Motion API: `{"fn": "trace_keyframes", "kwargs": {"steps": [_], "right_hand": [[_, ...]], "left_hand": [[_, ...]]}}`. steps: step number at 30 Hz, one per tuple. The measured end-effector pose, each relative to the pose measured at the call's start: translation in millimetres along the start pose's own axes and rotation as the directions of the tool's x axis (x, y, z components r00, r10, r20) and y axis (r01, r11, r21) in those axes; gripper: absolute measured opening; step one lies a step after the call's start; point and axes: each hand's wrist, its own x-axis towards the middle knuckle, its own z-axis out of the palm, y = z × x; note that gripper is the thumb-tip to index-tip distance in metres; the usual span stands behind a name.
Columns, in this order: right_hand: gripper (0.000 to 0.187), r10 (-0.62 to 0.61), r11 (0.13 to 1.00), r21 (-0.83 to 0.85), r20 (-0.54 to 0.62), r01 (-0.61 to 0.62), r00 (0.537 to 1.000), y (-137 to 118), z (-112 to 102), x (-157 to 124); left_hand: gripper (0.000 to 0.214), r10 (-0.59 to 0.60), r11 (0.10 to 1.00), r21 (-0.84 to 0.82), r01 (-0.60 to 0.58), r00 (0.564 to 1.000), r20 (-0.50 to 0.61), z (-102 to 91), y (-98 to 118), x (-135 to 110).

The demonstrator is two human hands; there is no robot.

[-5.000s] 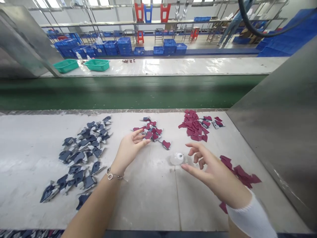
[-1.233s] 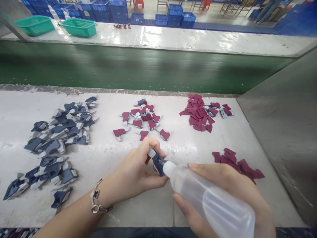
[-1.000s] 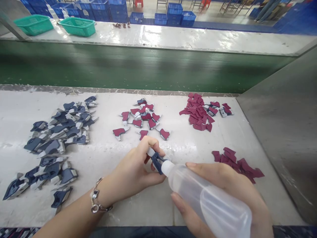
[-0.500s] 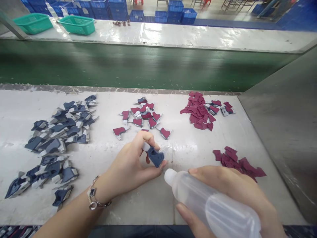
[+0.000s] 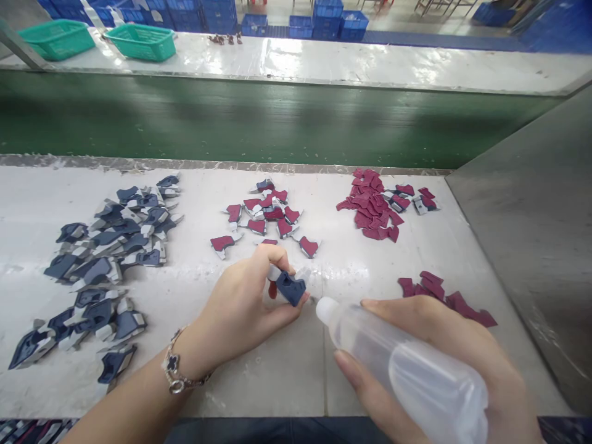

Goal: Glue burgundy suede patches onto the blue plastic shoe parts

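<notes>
Between the thumb and fingers of my left hand (image 5: 247,296) is a small dark blue and grey plastic part (image 5: 290,287), its recessed side facing up. My right hand (image 5: 444,345) is wrapped round a translucent squeeze bottle (image 5: 398,364) with a white cap. The bottle lies tilted, its thin tip pointing at the held part from just to the right; whether they touch I cannot tell. Beyond my left hand lies a group of similar parts with maroon faces (image 5: 256,227). Close beyond my right hand is a small pile of maroon pieces (image 5: 432,285), partly hidden by it.
Many blue and grey parts (image 5: 111,234) cover the left of the white table (image 5: 194,320). A larger maroon pile (image 5: 370,206) lies at the back right, beside a few two-tone parts (image 5: 401,196). A metal panel (image 5: 531,209) bounds the right. Green baskets (image 5: 141,43) stand beyond the green belt (image 5: 277,123).
The bottle in my right hand has drawn back slightly right and up, away from the part. My left hand has barely moved, turning the blue part a little.
</notes>
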Motion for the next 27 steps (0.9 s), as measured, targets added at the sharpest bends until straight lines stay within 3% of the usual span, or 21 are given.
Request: {"fn": "trace_keyframes", "kwargs": {"steps": [3,8,15,27], "right_hand": [[0.037,-0.065,0.998,-0.007,0.050,0.066,0.997,0.3,1.2,-0.6],[0.015,0.032,0.999,0.022,0.027,-0.033,0.999,-0.8,-3.9,-0.4],[0.019,0.066,0.995,0.071,0.001,-0.066,0.998,3.2,-4.8,-0.5],[0.015,0.080,0.996,0.039,-0.026,-0.079,0.996,0.6,-3.4,-0.9]], "left_hand": [[0.034,-0.007,1.000,0.015,0.007,1.000,-0.009,0.4,-0.3,-0.4],[0.032,0.015,1.000,0.010,-0.015,1.000,0.016,0.5,0.3,0.6],[0.030,0.006,1.000,-0.026,-0.003,0.996,0.088,-2.6,3.1,3.8],[0.028,0.003,1.000,-0.025,-0.001,0.995,0.095,-3.0,3.0,3.9]]}}
